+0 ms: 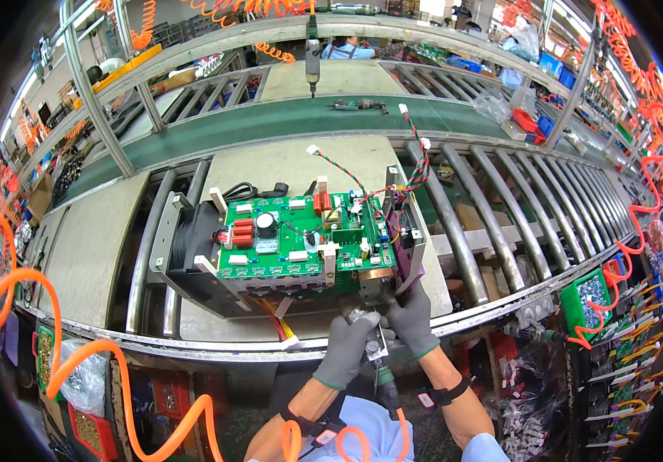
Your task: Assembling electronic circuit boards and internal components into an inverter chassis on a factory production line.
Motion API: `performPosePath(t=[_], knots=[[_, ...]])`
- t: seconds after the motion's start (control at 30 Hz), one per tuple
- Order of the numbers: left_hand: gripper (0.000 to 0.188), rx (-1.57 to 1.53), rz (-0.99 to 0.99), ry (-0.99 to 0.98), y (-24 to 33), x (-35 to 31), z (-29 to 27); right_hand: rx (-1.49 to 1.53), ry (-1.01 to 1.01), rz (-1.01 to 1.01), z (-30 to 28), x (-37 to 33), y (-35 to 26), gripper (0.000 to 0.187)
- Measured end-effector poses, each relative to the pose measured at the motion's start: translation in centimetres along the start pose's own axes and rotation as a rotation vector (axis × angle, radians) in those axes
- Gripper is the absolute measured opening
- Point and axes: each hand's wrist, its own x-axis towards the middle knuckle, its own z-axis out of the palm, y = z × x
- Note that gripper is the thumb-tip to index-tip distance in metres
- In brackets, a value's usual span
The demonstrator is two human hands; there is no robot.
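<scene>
Resting on a pale worktop (351,158) set over a roller line, an electronic unit (197,246) showed a green circuit board (277,266) on top, dotted with red blocks, white parts and one round, pale-topped can. Its left side was dark, light posts rose near its corners, and twisted wires (421,165) stood up at the right rear. Yellow and red leads (275,309) hung at the front. The gloved left hand (347,346) was wrapped round a power tool (383,377) near the unit's front right corner; the gloved right hand (412,323) lay beside it at that corner, fingers partly hidden, so I could not tell its grasp. A metal rail (485,309) ran close along the front. Behind the unit stretched bare worktop; to the right, uncovered rollers (501,208) left open room. An orange hose (116,354) looped at the left.
</scene>
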Motion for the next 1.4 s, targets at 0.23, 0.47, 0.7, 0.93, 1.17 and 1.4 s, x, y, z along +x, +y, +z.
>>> performPosePath(t=[0.23, 0.47, 0.7, 0.93, 1.17, 1.4], knots=[[0.026, 0.113, -0.106, 0.016, 1.1, 1.6, -0.6, 0.013, -0.017, 0.068, -0.2, -0.1, 0.3, 0.029], [0.03, 0.04, -0.208, -0.055, 3.0, 1.4, -1.8, -0.081, -0.011, -0.044, -0.2, 0.2, -0.2, 0.03], [0.025, -0.023, -0.232, -0.073, 2.7, 2.2, -1.9, -0.072, -0.019, 0.013, -0.1, 0.1, 0.2, 0.032], [0.021, -0.059, -0.259, -0.028, 2.5, 3.2, -2.3, -0.081, 0.004, -0.063, 0.1, 0.1, 0.4, 0.032], [0.016, -0.088, -0.247, -0.106, 2.6, 3.5, -2.1, -0.02, 0.008, -0.03, 0.2, 0.1, 0.3, 0.032], [0.015, -0.079, -0.257, -0.064, 2.3, 3.8, -2.3, -0.065, 0.01, -0.06, 0.2, 0.2, 0.4, 0.035]])
